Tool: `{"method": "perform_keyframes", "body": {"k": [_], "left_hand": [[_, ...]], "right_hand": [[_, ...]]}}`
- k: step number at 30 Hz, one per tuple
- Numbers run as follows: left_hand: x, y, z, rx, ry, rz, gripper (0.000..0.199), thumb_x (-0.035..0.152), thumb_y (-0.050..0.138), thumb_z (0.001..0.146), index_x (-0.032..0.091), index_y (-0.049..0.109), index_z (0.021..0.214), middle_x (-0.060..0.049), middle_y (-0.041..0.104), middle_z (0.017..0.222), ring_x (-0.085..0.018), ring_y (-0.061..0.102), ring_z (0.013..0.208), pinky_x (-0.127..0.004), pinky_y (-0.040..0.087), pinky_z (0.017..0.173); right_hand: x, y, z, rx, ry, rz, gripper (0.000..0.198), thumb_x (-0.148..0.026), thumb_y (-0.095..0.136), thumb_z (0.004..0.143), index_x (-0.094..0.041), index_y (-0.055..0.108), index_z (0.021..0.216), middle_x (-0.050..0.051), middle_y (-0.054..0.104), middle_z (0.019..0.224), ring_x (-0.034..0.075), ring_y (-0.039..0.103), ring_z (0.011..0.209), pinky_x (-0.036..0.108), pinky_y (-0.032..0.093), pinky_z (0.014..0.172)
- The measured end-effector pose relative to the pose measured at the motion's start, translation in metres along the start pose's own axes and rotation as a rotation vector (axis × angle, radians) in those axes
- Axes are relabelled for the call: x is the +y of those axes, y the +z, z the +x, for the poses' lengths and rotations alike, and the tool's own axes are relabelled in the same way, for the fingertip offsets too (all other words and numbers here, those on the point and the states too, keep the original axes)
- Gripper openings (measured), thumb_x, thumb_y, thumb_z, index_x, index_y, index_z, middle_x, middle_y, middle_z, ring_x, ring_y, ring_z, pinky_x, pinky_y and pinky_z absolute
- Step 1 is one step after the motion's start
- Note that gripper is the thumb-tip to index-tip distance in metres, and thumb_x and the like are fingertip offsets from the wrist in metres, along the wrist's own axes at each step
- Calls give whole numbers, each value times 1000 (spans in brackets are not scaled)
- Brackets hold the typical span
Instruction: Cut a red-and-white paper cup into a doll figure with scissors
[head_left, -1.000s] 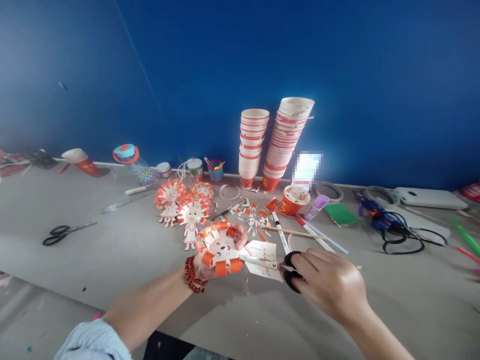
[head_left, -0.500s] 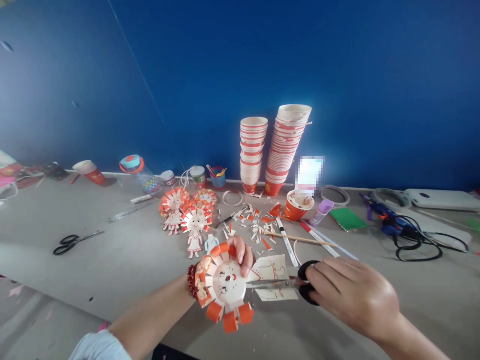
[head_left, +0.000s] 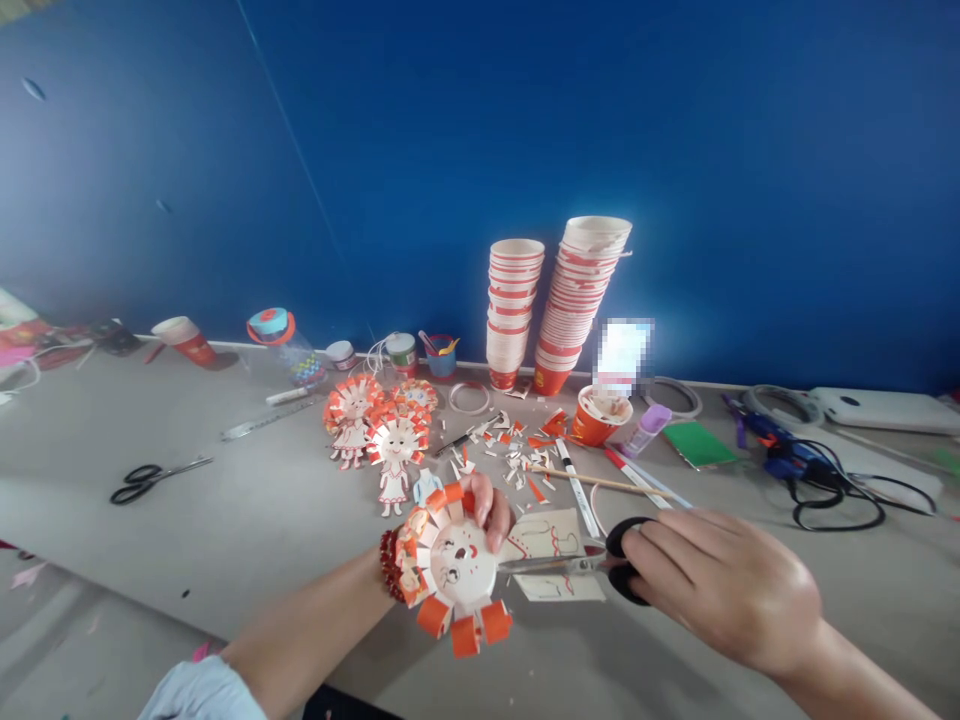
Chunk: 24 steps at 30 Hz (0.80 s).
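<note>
My left hand [head_left: 491, 508] grips a paper-cup doll [head_left: 465, 568], its fingers closed over the edge of the round white face. Curled orange strips fan out around that face. A white paper body [head_left: 547, 535] with red and dark drawn lines extends to the right from it. My right hand [head_left: 727, 590] is wrapped around the black handles of a pair of scissors [head_left: 585, 565]. The blades point left and lie across the drawn paper, their tips near the doll's face. Finished-looking paper dolls [head_left: 394, 455] lie just beyond my left hand.
Paper scraps [head_left: 517, 450] are scattered behind the hands, near a wooden stick [head_left: 600, 480] and markers [head_left: 576, 487]. Two tall stacks of paper cups [head_left: 515, 320] stand by the blue wall. Another pair of scissors [head_left: 150, 482] lies left; a glue gun [head_left: 799, 460] with its cord sits right.
The scissor blades have drawn closer together, and my right hand has shifted slightly right. The gap between the two parts of the paper looks narrower. The whole view has shifted a little.
</note>
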<state>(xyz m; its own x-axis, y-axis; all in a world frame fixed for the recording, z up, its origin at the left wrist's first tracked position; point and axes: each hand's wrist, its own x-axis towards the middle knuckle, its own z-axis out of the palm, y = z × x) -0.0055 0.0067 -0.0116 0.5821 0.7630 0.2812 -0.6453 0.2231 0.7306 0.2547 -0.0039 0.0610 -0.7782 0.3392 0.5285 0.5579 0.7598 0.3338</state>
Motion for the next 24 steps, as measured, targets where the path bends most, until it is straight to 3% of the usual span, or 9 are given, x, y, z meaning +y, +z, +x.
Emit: {"method": "perform_keyframes", "body": {"k": [2,8,11,15,17,20,24], "left_hand": [[1,2,0,18,-19,3,57,58,77,30,21,48,64,0,53,57,-14,42,54,-30,30,57],[5,14,3,85,-90,-38,32,45,66,63,20,47,57,-1,50,50,-14,39,50,-29,27,54],[7,19,5,69,-73,-27,34,48,68,61,21,48,59,-1,49,49,-14,39,51,-28,26,52],[5,16,3,32,-39,6,50,58,75,44,21,47,61,0,50,51,-13,40,53,-28,28,53],[4,12,1,13,-4,40,53,59,77,42,21,47,64,-1,53,57,-14,44,55,-28,32,54],[5,9,-2,-38,80,151,45,48,79,51,20,50,70,-4,59,69,-16,52,62,-29,39,58],[14,16,-6,-7,240,438,17,29,68,76,17,56,79,-7,61,81,-17,57,72,-29,45,65]], "right_hand": [[1,0,0,1,-18,-12,42,-22,35,97,-19,55,60,0,50,48,15,41,51,33,22,55],[3,-2,2,13,-60,-27,43,-20,34,97,-20,55,59,0,51,48,15,40,50,33,22,55],[4,-1,2,26,-58,-15,43,-18,34,96,-20,53,58,0,50,48,15,40,50,33,22,54],[7,2,3,7,1,44,39,-21,36,94,-20,51,58,-1,49,48,15,41,49,31,23,53],[7,5,0,-24,97,102,35,-26,41,92,-20,51,60,-1,49,49,14,43,49,30,24,52],[0,9,-8,-96,389,270,29,-36,56,83,-20,49,60,-2,50,52,13,42,48,26,27,49],[-22,11,-18,-173,832,729,21,-39,61,79,-20,56,73,-2,54,59,12,46,49,22,35,47]]}}
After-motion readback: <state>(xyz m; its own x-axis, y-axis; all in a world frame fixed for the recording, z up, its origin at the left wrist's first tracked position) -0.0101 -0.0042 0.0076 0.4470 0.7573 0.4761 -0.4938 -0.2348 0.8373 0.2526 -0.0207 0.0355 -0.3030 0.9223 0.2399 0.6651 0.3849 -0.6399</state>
